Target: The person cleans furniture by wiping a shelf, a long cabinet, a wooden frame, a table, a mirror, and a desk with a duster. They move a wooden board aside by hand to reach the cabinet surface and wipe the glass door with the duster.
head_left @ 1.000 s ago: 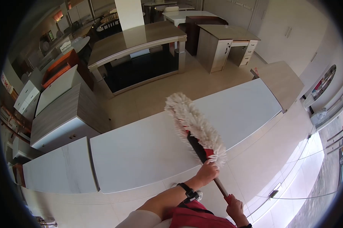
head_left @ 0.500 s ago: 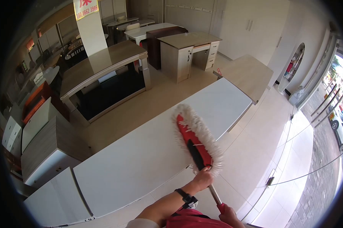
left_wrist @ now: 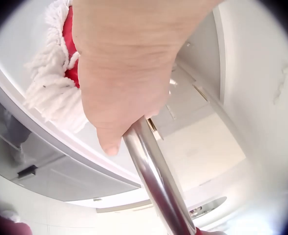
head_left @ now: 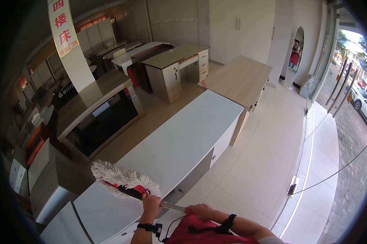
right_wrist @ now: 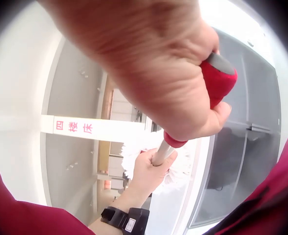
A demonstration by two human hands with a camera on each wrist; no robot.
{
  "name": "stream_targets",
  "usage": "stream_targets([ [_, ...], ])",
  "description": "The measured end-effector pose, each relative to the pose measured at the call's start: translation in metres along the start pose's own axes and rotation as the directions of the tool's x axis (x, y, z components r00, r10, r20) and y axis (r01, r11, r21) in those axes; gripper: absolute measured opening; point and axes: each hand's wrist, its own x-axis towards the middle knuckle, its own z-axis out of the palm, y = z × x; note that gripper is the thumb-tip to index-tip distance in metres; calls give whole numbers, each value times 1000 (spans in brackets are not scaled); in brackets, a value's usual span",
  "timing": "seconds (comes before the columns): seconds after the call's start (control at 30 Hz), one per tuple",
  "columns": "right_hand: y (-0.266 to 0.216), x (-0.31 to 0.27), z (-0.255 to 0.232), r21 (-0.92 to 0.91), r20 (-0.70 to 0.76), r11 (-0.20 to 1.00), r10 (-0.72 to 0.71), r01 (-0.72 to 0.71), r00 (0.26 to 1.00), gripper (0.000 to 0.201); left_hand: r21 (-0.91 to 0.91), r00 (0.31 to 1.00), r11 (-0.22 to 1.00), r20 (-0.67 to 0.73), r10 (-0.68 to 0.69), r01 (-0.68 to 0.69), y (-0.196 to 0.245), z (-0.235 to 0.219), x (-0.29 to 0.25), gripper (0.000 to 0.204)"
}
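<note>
A fluffy white duster [head_left: 120,177] with a red and black back lies over the near left part of a long white desk top [head_left: 179,134]. My left hand [head_left: 151,204] grips its metal pole [left_wrist: 154,181] just behind the duster head. Farther back, my right hand [head_left: 201,212] holds the red end grip [right_wrist: 217,88], fingers curled round it. In the right wrist view, the grey cap of that grip pokes out past the hand. White strands and a strip of red backing show beside my left hand [left_wrist: 124,73] in the left wrist view.
A wood-topped desk [head_left: 236,79] adjoins the white desk's far end. A dark-fronted table [head_left: 98,110] and a grey-topped cabinet [head_left: 61,183] stand to the left. On the right are tiled floor [head_left: 265,142], a glass door with a handle [head_left: 292,185], and a standing mirror [head_left: 296,53].
The duster has swung left and toward me over the white desk, with both hands still on it. The head view has turned right, showing more of the doorway.
</note>
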Motion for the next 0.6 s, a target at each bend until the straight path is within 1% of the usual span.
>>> stream_targets([
  [0.07, 28, -12, -19, -37, -63, 997, 59, -62, 996, 37, -20, 997, 998, -47, 54, -55, 23, 12, 40, 30],
  [0.1, 44, -18, -29, -21, -91, 992, 125, -127, 988, 37, -31, 994, 996, -68, 83, -85, 38, 17, 63, 29],
  [0.13, 60, -27, -40, -2, -116, 981, 191, -193, 975, 37, -72, 987, 988, -87, 134, -140, 53, 19, 87, 27],
  [0.17, 74, -36, -51, 17, -138, 966, 258, -258, 956, 37, -73, 978, 978, -95, 187, -194, 70, 20, 113, 25],
  [0.2, 87, -45, -66, 43, -164, 954, 301, -298, 940, 38, -83, 966, 966, -114, 234, -244, 86, 26, 141, 24],
  [0.23, 98, -55, -84, 67, -184, 939, 343, -337, 921, 39, -83, 963, 961, -75, 260, -266, 102, 40, 169, 22],
  [0.27, 111, -64, -101, 88, -203, 923, 385, -375, 900, 40, -109, 950, 945, -81, 302, -310, 119, 43, 198, 19],
  [0.33, 143, -76, -133, 111, -249, 889, 459, -445, 853, 40, -128, 902, 897, -155, 403, -422, 155, 58, 259, 17],
  [0.43, 190, -97, -181, 170, -319, 842, 538, -512, 780, 40, -179, 843, 824, -149, 517, -537, 212, 60, 344, 12],
  [0.47, 207, -103, -196, 197, -342, 828, 560, -525, 755, 40, -155, 819, 805, -102, 564, -573, 232, 57, 371, 5],
  [0.5, 222, -108, -211, 237, -375, 801, 598, -550, 709, 42, -157, 799, 783, -125, 589, -602, 251, 67, 398, 2],
  [0.53, 235, -114, -228, 267, -384, 787, 617, -557, 687, 42, -154, 776, 761, -148, 613, -630, 270, 77, 425, 1],
  [0.6, 250, -124, -260, 331, -399, 757, 653, -563, 644, 41, -108, 729, 722, -130, 672, -684, 303, 77, 469, 3],
])
